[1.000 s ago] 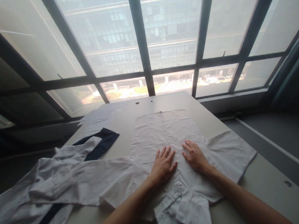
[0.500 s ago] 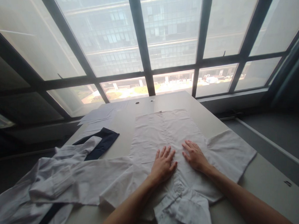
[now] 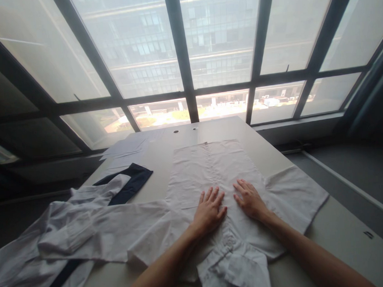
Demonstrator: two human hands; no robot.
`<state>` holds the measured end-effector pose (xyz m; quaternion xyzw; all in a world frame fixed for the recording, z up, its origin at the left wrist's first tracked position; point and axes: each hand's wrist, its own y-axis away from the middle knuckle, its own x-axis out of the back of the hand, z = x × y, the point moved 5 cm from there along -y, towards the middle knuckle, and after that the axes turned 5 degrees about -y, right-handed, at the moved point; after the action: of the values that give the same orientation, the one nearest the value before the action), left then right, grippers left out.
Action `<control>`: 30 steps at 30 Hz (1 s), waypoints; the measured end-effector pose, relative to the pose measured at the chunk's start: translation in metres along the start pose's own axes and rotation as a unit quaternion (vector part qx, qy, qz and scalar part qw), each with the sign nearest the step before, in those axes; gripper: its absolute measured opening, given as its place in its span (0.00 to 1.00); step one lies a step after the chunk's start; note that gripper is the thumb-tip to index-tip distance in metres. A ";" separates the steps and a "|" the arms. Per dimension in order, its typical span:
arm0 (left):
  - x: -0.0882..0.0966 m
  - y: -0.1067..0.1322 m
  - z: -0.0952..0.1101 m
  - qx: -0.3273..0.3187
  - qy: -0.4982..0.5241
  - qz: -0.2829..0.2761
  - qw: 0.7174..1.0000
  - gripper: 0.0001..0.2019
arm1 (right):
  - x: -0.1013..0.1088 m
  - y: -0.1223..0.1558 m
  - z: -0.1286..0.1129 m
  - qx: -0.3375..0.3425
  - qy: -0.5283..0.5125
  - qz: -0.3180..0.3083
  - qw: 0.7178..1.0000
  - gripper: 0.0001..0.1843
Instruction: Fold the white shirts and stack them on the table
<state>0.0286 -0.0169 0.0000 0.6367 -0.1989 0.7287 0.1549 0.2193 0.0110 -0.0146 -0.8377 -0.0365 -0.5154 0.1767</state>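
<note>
A white shirt (image 3: 193, 173) lies spread on the white table (image 3: 160, 162), its collar (image 3: 246, 269) toward me and its hem toward the windows. One sleeve (image 3: 119, 228) stretches out to the left; the other sleeve (image 3: 293, 194) points right. My left hand (image 3: 209, 209) rests flat on the shirt, left of its middle seam, fingers spread. Across the seam, my right hand (image 3: 249, 199) also lies flat on the cloth with its fingers stretched out. Neither hand grips anything. Small wrinkles run along the seam between them.
More crumpled white cloth (image 3: 21, 268) and a dark navy cloth (image 3: 134, 180) lie at the left. Sheets of paper (image 3: 126, 149) sit at the table's far left. Beyond the far edge stand large framed windows (image 3: 218, 39). A pale pipe (image 3: 347, 182) runs along the floor at right.
</note>
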 end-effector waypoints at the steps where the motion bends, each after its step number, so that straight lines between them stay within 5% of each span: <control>1: 0.000 0.000 0.000 0.000 0.000 -0.001 1.000 0.28 | 0.000 0.000 0.000 0.000 0.000 0.000 1.000 0.26; 30: 0.003 0.001 0.001 0.002 -0.004 -0.010 1.000 0.28 | -0.001 -0.001 0.001 0.001 -0.003 0.003 1.000 0.26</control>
<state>0.0290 -0.0179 0.0025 0.6422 -0.1916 0.7248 0.1597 0.2197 0.0121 -0.0153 -0.8394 -0.0352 -0.5121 0.1788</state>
